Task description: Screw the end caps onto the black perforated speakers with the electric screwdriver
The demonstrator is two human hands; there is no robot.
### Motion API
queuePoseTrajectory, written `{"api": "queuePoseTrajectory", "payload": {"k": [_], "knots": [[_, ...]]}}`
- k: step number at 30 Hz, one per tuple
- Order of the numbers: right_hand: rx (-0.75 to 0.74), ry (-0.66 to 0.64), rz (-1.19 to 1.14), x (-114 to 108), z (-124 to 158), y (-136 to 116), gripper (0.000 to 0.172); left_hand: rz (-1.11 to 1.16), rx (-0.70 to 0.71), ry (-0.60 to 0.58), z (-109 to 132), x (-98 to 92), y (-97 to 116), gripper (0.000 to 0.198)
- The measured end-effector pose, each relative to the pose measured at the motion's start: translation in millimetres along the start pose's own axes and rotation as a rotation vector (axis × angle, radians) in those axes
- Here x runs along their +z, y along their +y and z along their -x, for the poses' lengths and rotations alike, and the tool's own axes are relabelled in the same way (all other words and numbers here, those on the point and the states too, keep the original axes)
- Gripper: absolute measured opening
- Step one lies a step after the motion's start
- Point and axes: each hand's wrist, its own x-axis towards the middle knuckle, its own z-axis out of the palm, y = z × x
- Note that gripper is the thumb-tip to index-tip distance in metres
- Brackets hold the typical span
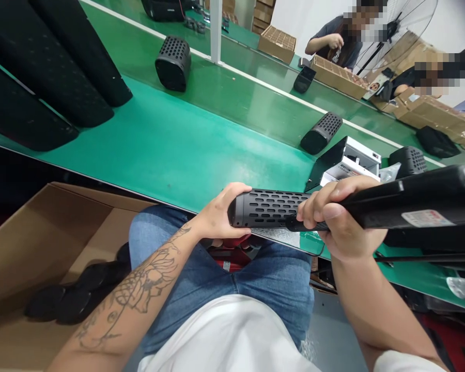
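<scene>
A dark perforated cylinder (273, 206) lies level over the front edge of the green table (186, 150). My left hand (228, 209) wraps round its left end, thumb above and fingers below. My right hand (343, 214) is closed round a long black tool (418, 199) with a white and red label. The narrow tip of this tool lies against the cylinder's lower right side. The cylinder's right end is hidden behind my right hand.
Black panels (46, 67) stand at the left. Perforated housings (174, 62) sit on the green conveyor, and a white-and-black device (351, 160) stands beyond my right hand. An open carton (81, 222) with black parts is at lower left. Two people work across the line.
</scene>
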Motion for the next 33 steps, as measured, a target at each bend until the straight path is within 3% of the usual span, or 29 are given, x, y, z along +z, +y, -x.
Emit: {"api": "queuePoseTrajectory", "payload": {"k": [12, 19, 22, 24, 26, 29, 33], "knots": [[0.072, -0.121, 0.0, -6.7, -3.5, 9.2, 0.026, -0.027, -0.032, -0.005, -1.2, 0.3, 4.0, 0.108], [-0.019, 0.013, -0.025, -11.3, -2.7, -16.1, 0.023, -0.057, -0.01, -0.009, -0.4, -0.8, 5.8, 0.106], [-0.15, 0.254, 0.104, -39.8, -26.6, -20.3, 0.019, -0.06, -0.012, -0.004, -2.6, 3.5, 5.9, 0.106], [-0.266, 0.484, 0.296, -69.0, -47.3, -11.7, 0.013, -0.06, -0.006, 0.002, -5.6, 8.5, 5.4, 0.106], [-0.333, 0.63, 0.457, -100.2, -64.6, 3.5, 0.009, -0.059, 0.009, 0.004, -8.6, 13.8, 4.2, 0.108], [-0.342, 0.676, 0.505, -136.8, -75.1, 27.7, 0.012, -0.057, 0.039, 0.006, -11.1, 19.1, 1.4, 0.111], [-0.251, 0.647, 0.497, -155.3, -67.5, 44.0, 0.016, -0.063, 0.06, 0.028, -10.3, 20.4, -1.3, 0.112]]}}
